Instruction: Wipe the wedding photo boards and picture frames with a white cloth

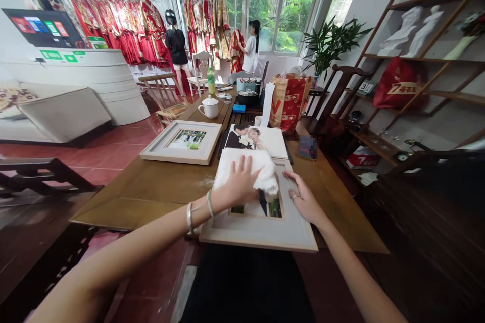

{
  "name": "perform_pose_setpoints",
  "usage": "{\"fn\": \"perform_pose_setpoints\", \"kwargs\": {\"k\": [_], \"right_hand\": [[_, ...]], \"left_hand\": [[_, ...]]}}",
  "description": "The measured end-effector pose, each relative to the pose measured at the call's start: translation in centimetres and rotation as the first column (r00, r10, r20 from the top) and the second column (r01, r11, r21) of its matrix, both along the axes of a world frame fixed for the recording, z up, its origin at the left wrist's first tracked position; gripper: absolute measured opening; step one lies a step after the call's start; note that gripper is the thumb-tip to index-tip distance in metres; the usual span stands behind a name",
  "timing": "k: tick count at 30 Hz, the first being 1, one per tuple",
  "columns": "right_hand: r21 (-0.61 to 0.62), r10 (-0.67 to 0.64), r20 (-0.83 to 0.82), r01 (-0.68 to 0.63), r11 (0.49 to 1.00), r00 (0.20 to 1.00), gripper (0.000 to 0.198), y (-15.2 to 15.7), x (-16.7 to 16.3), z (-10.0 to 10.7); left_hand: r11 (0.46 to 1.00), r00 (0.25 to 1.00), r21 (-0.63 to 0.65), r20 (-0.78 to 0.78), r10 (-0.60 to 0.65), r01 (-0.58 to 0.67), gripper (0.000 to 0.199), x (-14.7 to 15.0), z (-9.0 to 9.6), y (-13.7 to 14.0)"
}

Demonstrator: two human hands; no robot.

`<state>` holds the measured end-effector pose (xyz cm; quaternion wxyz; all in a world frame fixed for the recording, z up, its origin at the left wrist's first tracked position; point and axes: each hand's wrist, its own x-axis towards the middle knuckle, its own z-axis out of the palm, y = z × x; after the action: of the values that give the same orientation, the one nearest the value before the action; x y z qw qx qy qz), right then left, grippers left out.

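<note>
My left hand [240, 181] lies spread and flat on a folded white cloth [227, 161], pressing it against a picture frame [257, 234]. The cloth covers the upper left of this pale frame and part of its photo [275, 208]. At the frame's right edge rests my right hand [305, 199], its fingers stretched out and holding nothing. Just beyond the cloth is a large photo print or album [273, 141] showing a couple. A second framed picture [184, 142] lies face up to the left, apart from both hands.
Farther along the wooden table [132, 202] stand a white lidded mug [209, 107], a green bottle [211, 82], a blue box [239, 108] and a red-and-tan paper bag [290, 103]. Shelves [447, 60] line the right. Two people are near red garments [125, 30] at the back.
</note>
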<state>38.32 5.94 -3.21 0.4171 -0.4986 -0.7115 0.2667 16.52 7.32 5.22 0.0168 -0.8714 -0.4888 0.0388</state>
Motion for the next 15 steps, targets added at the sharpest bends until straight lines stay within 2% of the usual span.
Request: {"fn": "perform_pose_setpoints", "kwargs": {"k": [5,8,11,15], "right_hand": [[0.022,-0.031,0.007,0.031,0.999,0.999,0.055,-0.1,-0.1,0.1],[0.025,-0.036,0.001,0.036,0.999,0.999,0.055,-0.1,-0.2,0.1],[0.022,-0.044,0.002,0.044,0.999,0.999,0.054,-0.1,-0.3,0.2],[0.024,-0.029,0.001,0.029,0.999,1.0,0.055,-0.1,-0.2,0.2]], "left_hand": [[0.983,0.992,-0.159,-0.075,-0.105,0.092,0.086,-0.7,-0.2,-9.6],[0.956,0.992,-0.275,-0.046,-0.121,0.104,0.102,-1.0,-0.8,-13.5],[0.97,0.993,-0.21,0.012,-0.119,0.119,0.102,-0.6,-1.2,-13.8],[0.993,0.996,-0.093,-0.022,-0.082,0.08,0.087,0.9,-1.2,-10.0]]}}
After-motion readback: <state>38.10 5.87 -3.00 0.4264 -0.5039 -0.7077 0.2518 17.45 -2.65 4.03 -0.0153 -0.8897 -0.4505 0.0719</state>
